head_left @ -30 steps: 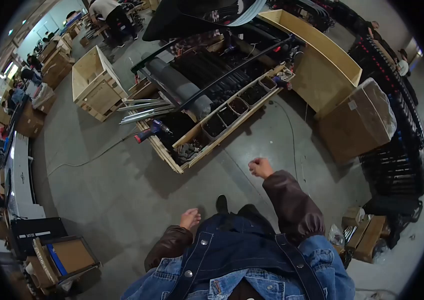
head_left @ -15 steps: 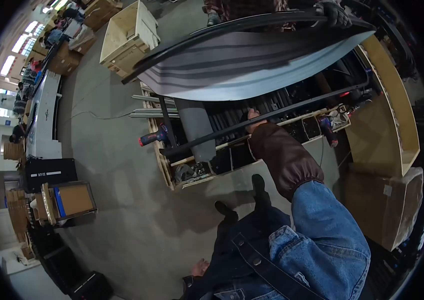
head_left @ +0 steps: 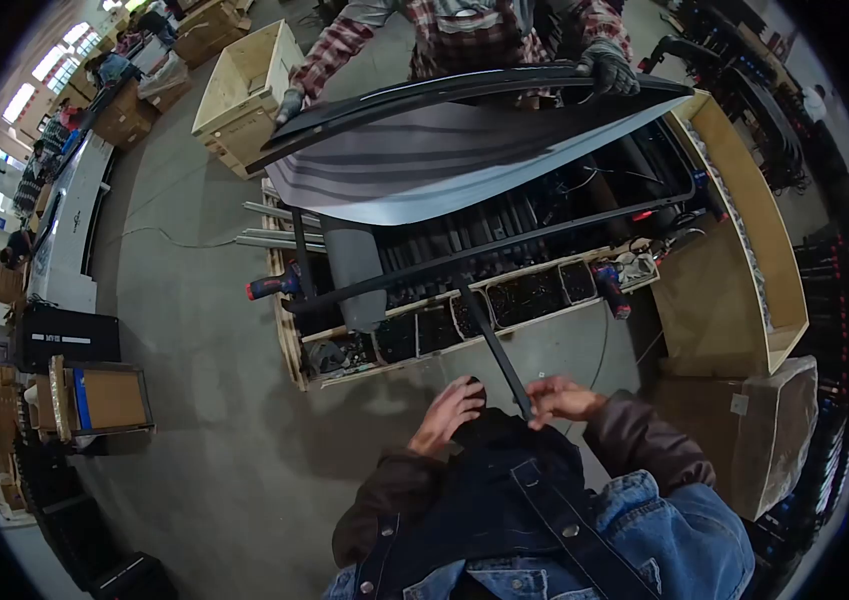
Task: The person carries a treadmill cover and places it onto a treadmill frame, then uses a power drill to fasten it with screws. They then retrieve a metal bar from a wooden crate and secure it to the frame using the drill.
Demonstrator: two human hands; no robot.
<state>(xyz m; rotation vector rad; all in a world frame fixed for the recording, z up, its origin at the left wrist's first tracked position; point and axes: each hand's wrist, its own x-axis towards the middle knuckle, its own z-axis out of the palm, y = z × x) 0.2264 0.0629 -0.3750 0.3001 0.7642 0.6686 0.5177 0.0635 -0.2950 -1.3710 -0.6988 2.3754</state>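
My right hand (head_left: 559, 399) is closed on the near end of a black bar (head_left: 494, 345), which slants away toward the workbench. To its left, my left hand (head_left: 450, 412) has its fingers curled near my body, and what lies in it, if anything, is hidden. Beyond them a long black frame rail (head_left: 504, 243) crosses above the bench (head_left: 424, 357), whose compartments hold dark small parts. A grey fabric panel (head_left: 424, 165) hangs from a curved black frame held by a co-worker's gloved hands (head_left: 609, 70).
Two power drills rest at the bench's left (head_left: 274, 283) and right (head_left: 611, 290) ends. A wooden crate (head_left: 234, 110) stands at the back left, a long wooden box (head_left: 724, 300) at the right, and a wrapped carton (head_left: 734, 430) nearer me.
My right hand has come back from the bench holding the black bar. My left hand has risen beside it. More of the co-worker shows, and the fabric panel sits lower in view.
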